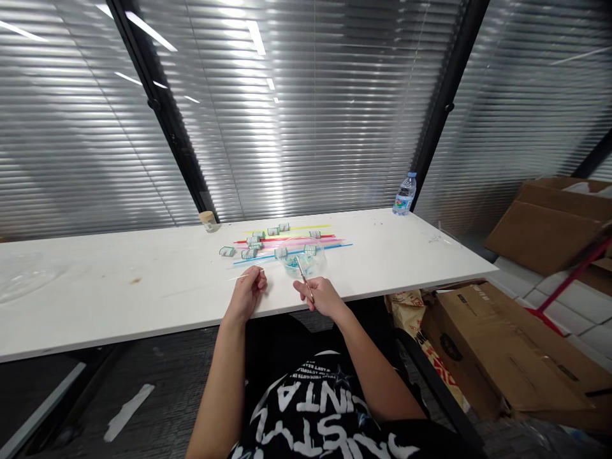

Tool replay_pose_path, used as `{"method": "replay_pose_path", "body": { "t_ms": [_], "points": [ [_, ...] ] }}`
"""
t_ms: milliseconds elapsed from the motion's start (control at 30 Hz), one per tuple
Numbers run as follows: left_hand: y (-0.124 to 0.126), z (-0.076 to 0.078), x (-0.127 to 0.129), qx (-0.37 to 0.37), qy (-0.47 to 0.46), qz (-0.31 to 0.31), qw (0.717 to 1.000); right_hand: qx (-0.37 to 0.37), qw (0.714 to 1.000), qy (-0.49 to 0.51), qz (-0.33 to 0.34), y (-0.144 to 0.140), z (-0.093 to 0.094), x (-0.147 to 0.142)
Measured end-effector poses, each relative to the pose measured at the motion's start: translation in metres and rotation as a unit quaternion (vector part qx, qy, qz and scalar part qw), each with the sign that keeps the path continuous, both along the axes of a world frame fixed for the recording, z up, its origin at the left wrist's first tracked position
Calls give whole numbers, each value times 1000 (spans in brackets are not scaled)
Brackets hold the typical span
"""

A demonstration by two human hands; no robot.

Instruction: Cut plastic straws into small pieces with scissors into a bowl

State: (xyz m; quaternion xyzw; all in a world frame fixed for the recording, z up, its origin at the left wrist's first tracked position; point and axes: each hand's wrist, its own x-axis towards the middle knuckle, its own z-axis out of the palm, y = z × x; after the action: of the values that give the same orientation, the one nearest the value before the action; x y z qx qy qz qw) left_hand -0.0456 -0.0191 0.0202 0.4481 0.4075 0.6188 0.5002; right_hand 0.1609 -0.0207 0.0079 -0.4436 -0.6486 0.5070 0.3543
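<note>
- Pinching a thin clear straw [243, 275], left hand [247, 296] grip closed at table [143, 280] edge.
- Right hand [321, 297] grips scissors [303, 274], tips at 12 o'clock over clear bowl [306, 256].

Head camera looks forward-down over white table [143, 287].

A clear plastic water bottle with a blue cap [405, 194] stands at the far edge of the long white desk [119, 287]. Left of it along that edge sits a small tan cork-like stopper [208, 220]. Brown cardboard boxes [507, 344] lie on the floor beyond the desk's right end.
</note>
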Motion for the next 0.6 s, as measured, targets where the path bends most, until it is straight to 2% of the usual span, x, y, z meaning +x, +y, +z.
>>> {"method": "replay_pose_path", "body": {
  "t_ms": [367,600],
  "points": [
    [2,-5,-3,-16,35,-9,999,-7,997,78,-13,0,-3,0],
    [3,-7,-6,-15,45,-9,999,15,999,44,-3,0,-6,-1]
  ]
}}
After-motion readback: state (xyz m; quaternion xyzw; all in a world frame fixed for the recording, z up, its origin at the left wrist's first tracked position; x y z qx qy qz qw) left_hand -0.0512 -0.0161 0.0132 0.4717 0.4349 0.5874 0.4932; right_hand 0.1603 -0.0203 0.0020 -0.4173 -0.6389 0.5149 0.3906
